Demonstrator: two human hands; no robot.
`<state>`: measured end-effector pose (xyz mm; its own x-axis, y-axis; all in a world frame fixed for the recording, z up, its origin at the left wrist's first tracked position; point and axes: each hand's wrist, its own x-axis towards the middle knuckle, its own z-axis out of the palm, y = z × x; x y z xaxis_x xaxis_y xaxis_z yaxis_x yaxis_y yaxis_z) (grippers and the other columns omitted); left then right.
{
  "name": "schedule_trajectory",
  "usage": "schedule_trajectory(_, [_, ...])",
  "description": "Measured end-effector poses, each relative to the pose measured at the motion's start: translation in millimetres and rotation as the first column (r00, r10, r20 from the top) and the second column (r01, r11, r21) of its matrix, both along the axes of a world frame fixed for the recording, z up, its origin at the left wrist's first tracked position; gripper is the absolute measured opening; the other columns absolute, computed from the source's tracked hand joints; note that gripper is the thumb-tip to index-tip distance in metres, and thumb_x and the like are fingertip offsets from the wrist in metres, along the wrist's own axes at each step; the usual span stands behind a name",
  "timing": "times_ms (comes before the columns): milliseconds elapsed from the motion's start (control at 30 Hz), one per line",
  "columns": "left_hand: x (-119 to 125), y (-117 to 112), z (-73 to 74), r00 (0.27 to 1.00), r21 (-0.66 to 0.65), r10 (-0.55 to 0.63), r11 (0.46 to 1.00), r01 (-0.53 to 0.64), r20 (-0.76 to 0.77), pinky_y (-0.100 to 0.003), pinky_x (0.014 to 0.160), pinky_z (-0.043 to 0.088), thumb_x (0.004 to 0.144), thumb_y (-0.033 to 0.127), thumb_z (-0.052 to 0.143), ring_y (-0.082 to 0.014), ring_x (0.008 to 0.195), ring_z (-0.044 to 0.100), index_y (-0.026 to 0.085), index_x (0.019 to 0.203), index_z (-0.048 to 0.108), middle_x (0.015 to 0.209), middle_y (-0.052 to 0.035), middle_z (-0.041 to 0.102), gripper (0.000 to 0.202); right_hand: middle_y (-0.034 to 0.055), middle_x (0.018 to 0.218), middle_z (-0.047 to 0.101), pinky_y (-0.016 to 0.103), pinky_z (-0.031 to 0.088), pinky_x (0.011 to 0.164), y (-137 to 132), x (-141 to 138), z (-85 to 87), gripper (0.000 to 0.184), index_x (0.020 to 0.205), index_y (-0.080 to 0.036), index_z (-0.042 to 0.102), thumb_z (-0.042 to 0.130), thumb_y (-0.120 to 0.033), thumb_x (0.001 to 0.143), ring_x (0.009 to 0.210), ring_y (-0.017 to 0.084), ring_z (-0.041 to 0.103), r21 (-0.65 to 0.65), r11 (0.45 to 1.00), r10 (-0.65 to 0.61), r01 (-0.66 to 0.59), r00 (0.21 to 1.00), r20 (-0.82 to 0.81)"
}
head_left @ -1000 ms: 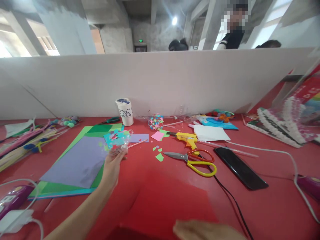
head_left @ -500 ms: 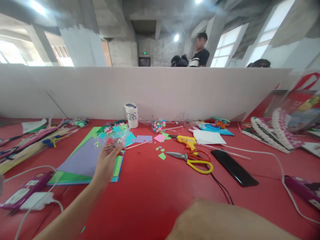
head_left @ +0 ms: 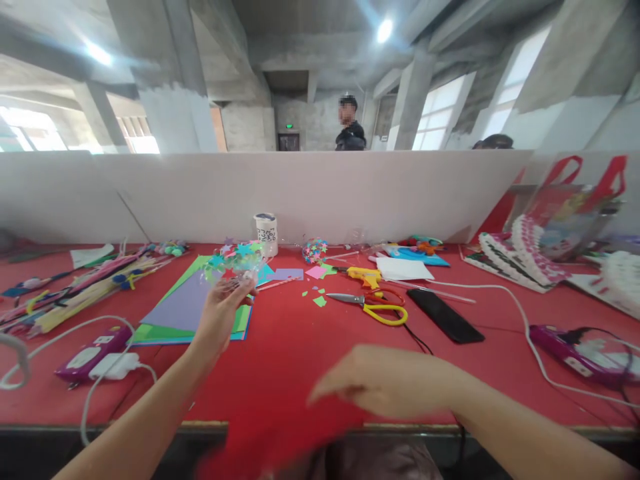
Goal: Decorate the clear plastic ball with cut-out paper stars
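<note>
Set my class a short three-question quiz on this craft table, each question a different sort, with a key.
1. Multiple choice: what does the left hand hold up? A) a stapler B) a clear piece covered in coloured stars C) a paintbrush
2. True or false: the scissors hang from a wall hook.
3. Short answer: what lies on the red table just right of the scissors?
Key: 1 B. 2 False: they lie flat on the red table. 3 The black phone.
</note>
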<state>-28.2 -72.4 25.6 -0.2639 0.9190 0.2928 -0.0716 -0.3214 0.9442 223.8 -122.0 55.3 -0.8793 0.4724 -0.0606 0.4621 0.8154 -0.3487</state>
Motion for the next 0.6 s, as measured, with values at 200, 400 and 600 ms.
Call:
schedule_trajectory(200, [-10, -15, 14.4, 1.0, 0.024, -0.017, 1.0, 0.017, -0.004, -0.02, 0.056, 0.044, 0.064, 0.035, 0.075, -0.0119, 0.065, 0.057, 0.017, 0.069, 0.067, 0.068, 0.0002, 0.061, 0.02, 0.0017, 0.107, 0.072, 0.026, 0.052, 0.075, 10, 31, 19.2, 0.051, 0.121, -0.026, 0.06, 0.03, -0.003, 0.087, 0.09, 0.016, 0.068, 0.464, 0.61, -0.578, 0.642, 0.762, -0.292])
schedule_trajectory(400, [-2, -20, 5.7, 0.991, -0.018, -0.125, 0.992, 0.126, 0.038, -0.021, 0.057, 0.046, 0.06, 0.036, 0.078, -0.0132, 0.067, 0.061, 0.017, 0.07, 0.069, 0.071, -0.0013, 0.066, 0.024, 0.0211, 0.111, 0.068, 0.037, 0.054, 0.065, 48, 13, -26.8, 0.052, 0.12, -0.008, 0.059, 0.041, 0.006, 0.075, 0.091, 0.03, 0.067, 0.622, 0.475, -0.575, 0.622, 0.755, -0.316])
schedule_trajectory(600, [16, -30, -31.2, 0.938, -0.144, -0.327, 0.929, 0.341, 0.116, -0.038, 0.076, 0.052, 0.055, 0.037, 0.081, -0.0264, 0.082, 0.068, 0.018, 0.085, 0.073, 0.089, -0.0104, 0.074, 0.036, 0.0117, 0.124, 0.063, 0.038, 0.048, 0.093, 29, -8, -72.2, 0.047, 0.122, -0.014, 0.059, 0.04, 0.001, 0.082, 0.115, 0.024, 0.057, 0.723, 0.574, -0.192, 0.384, 0.922, -0.337])
